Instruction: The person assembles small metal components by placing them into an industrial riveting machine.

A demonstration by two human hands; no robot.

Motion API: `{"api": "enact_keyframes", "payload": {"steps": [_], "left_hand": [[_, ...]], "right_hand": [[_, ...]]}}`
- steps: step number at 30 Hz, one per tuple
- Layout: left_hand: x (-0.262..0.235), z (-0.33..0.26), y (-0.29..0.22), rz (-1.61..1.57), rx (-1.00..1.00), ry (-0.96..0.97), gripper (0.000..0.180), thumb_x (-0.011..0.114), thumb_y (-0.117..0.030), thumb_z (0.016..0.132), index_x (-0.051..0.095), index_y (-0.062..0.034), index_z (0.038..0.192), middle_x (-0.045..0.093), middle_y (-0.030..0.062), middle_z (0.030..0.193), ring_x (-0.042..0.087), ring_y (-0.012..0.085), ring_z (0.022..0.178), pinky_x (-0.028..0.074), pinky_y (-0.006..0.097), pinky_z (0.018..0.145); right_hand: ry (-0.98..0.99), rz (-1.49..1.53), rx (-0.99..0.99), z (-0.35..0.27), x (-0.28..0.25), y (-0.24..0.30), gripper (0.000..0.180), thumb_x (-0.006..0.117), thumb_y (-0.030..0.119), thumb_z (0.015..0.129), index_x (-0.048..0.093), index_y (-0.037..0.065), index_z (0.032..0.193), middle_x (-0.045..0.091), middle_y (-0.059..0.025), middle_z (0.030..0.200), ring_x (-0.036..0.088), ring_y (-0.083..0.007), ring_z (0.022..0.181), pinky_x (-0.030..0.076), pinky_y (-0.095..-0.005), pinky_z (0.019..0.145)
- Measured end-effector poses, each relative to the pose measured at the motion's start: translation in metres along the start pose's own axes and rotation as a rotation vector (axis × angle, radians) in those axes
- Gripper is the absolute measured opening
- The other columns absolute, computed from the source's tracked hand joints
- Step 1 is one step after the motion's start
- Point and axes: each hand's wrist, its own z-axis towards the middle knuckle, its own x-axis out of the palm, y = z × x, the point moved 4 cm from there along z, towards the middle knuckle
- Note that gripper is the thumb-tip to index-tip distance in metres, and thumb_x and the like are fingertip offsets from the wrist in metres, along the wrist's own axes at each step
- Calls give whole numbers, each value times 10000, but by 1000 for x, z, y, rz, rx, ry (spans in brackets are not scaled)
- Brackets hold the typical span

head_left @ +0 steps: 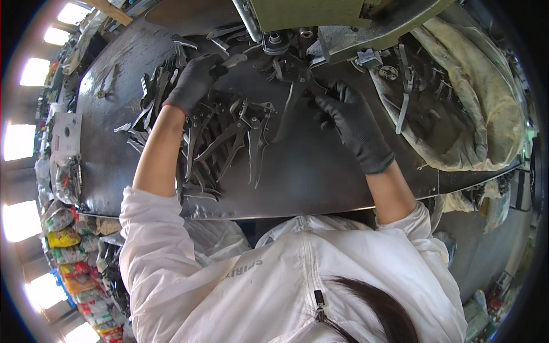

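Observation:
Both my hands wear dark grey knit gloves. At the upper left, my left hand (199, 80) closes its fingers on a small flat metal piece (234, 60) with a rounded, lighter end. Under the machine head lies a dark metal hand tool with two handles (297, 77), like pliers or shears. My right hand (346, 114) is at its right side, with finger and thumb closed at the right handle; the exact contact is partly hidden. A pile of similar two-handled metal tools (229, 134) spreads beside and below my left hand.
A green machine head (311, 14) with a bolt-like tip (274, 39) overhangs the far middle of the dark metal table (320, 177). At right, a cloth-lined sack (486, 114) holds metal parts. A white box (67, 134) stands at left, near stacked colourful bags (71, 257).

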Motion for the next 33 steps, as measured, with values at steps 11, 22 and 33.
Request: {"api": "enact_keyframes", "payload": {"steps": [11,22,33], "left_hand": [[-39,-72,-116,-667,19,52,384,772,-145,948,621,13,1264,721,115,1044,699,171,984,564,335,861],[58,-48,-200,-781,-36,80,357,673,-40,943,598,34,1284,699,149,941,679,208,807,550,403,761],[64,-60,-147,-1064,-302,64,348,552,-242,1089,607,31,1299,738,111,1013,722,194,855,571,343,769]], "right_hand": [[-19,61,-5,4,-14,-29,321,640,121,1009,620,-29,1292,718,-71,995,684,-100,735,582,-248,630],[-772,-1358,-608,-7,-103,-20,359,643,171,989,590,46,1321,667,-192,1112,679,-336,992,555,-431,826],[-318,-69,-361,-23,-81,26,248,661,176,1033,662,13,1221,685,-50,808,635,-107,650,510,-273,571]]}}
